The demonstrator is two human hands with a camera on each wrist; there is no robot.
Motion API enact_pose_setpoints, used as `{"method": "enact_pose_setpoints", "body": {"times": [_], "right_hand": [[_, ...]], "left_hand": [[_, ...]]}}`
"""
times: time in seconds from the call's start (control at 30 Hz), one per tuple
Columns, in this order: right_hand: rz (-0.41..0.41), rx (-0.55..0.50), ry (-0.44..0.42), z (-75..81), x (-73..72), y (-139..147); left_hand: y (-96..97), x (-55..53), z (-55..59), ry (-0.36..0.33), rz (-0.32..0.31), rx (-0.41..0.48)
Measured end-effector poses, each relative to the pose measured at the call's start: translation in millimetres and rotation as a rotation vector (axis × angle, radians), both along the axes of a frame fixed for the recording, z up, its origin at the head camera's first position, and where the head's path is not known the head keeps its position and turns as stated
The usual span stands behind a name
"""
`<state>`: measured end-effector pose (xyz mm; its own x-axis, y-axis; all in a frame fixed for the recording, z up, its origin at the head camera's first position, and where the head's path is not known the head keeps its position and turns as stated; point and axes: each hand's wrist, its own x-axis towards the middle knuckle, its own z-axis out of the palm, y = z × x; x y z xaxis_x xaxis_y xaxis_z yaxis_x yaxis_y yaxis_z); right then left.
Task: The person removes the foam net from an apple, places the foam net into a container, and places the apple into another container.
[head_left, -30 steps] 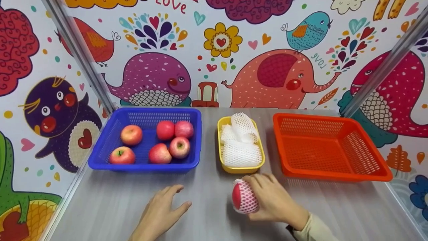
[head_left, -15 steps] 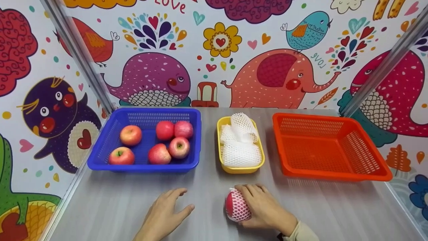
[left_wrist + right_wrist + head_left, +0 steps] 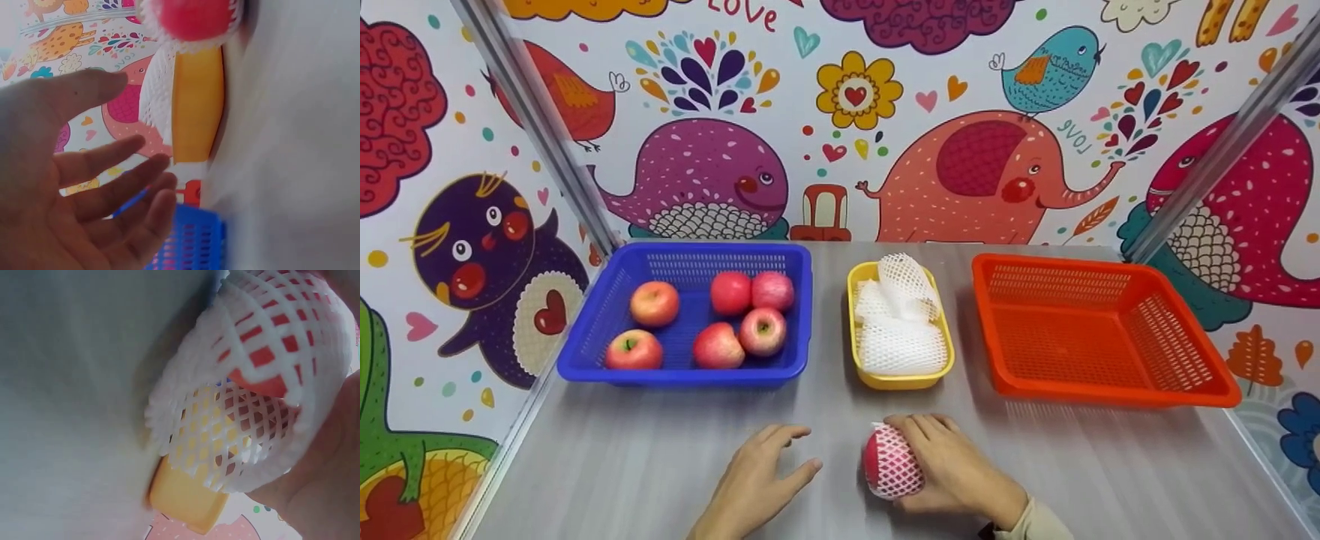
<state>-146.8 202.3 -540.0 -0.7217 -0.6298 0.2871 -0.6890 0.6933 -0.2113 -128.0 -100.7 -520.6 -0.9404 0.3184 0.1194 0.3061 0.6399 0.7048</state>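
Observation:
A red apple (image 3: 872, 461) in a white foam net (image 3: 898, 463) is held near the front of the table by my right hand (image 3: 956, 469), its fingers curled round the net. In the right wrist view the net (image 3: 292, 343) reaches past the apple (image 3: 261, 363) as a loose mesh end. My left hand (image 3: 757, 480) stays to the left of the apple, apart from it, fingers loosely bent and thumb spread, with nothing in it. The left wrist view has the left hand (image 3: 107, 185) below the netted apple (image 3: 197, 19).
A blue basket (image 3: 682, 375) with several apples stands at the back left. Behind the right hand is a yellow basket (image 3: 901, 381) of white foam nets (image 3: 904, 345). An orange basket (image 3: 1057, 330) stands at the right. Patterned walls (image 3: 840, 150) enclose the table (image 3: 645, 457).
My right hand has brought the netted apple slightly left and nearer to me, then almost stopped. The left hand has moved right, closer to the apple. The baskets have stayed put.

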Motion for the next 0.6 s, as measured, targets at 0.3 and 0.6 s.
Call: {"method": "enact_pose_setpoints", "body": {"times": [0.3, 0.6], "right_hand": [[0.011, -0.051, 0.006, 14.6, 4.9, -3.1], [0.049, -0.075, 0.037, 22.3, 8.7, -10.9]], "left_hand": [[26.5, -3.4, -12.9, 0.01, -0.147, 0.171], [42.2, -2.2, -19.7, -0.087, -0.241, 0.276]]}}
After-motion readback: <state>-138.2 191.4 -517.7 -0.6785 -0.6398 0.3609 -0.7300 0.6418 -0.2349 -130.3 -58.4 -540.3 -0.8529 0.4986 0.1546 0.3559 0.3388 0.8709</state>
